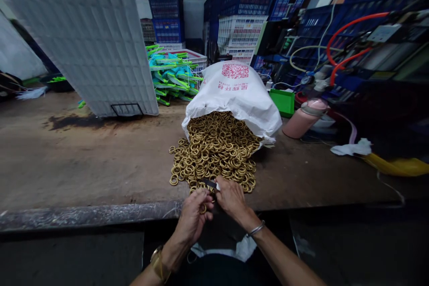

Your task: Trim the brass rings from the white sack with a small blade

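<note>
A heap of gold-coloured rings spills from the mouth of a white woven sack onto the table. At the heap's near edge, my left hand is closed around a gold ring, its fingers curled. Close beside it, my right hand grips a small knife with a dark blade and a pale handle. The blade points left, over the rings and just above my left fingertips. Parts of both hands' fingers are hidden from view.
A tall white quilted panel stands at left on the worn wooden table. Behind it lie green and blue plastic pieces. At right are a pink bottle, a green tray and red hoses. Stacked crates fill the back.
</note>
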